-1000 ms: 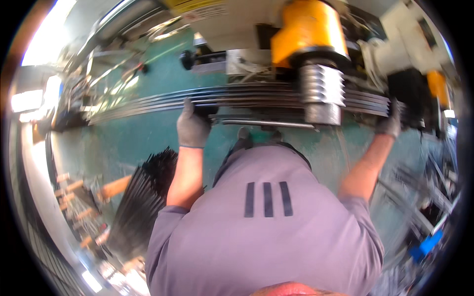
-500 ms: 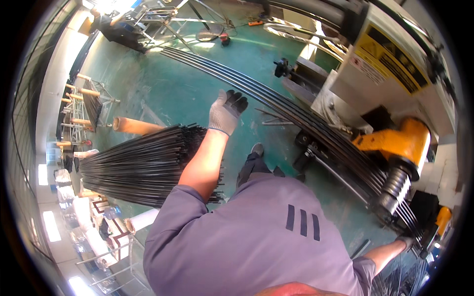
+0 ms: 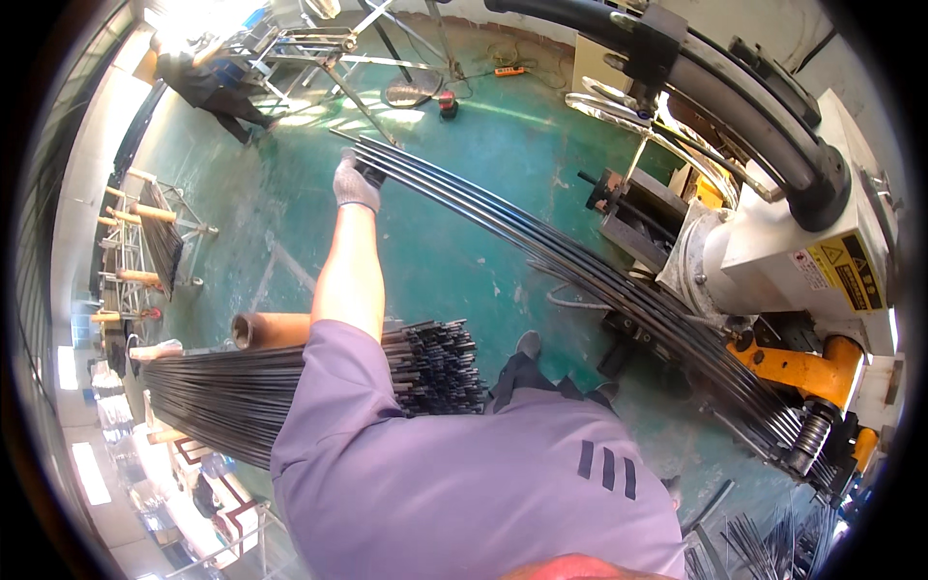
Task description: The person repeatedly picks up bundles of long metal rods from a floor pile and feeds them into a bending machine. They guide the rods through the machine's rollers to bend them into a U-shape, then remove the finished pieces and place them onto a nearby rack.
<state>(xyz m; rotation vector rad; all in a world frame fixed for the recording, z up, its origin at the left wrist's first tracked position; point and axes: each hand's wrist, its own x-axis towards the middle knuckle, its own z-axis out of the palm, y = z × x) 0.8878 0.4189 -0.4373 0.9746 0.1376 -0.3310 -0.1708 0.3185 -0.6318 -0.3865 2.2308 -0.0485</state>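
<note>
One gloved left hand (image 3: pixel 354 184) is in view, stretched out ahead of the person and closed around the far end of a bundle of rods (image 3: pixel 541 253); the right hand is out of sight, hidden past the lower right edge behind the person's own shoulder, so its grip cannot be told. The rods are thin, dark and too many to count exactly, about ten or more lying side by side; they run from the hand in a long bend down to the right, where they pass through the grooved roller (image 3: pixel 810 437) of one bending machine (image 3: pixel 802 251). That machine has a white housing, one yellow arm (image 3: pixel 807 372) beside the roller and two thick black hoses (image 3: pixel 735 87) curving over its top. To the person's left lies one large stack (image 3: pixel 290 382) of cut rods, dozens of them, their ends facing the legs, resting across one brown tube (image 3: pixel 271 330). Farther left stand two metal racks (image 3: pixel 145 256) with more brown tubes and a smaller lot of rods. One other person (image 3: pixel 208 82) in dark clothes bends at the far upper left beside a metal frame (image 3: pixel 319 58). One small red object (image 3: pixel 447 104) sits on the green floor (image 3: pixel 454 213) near it. More rod ends (image 3: pixel 764 541) show at the lower right.
</note>
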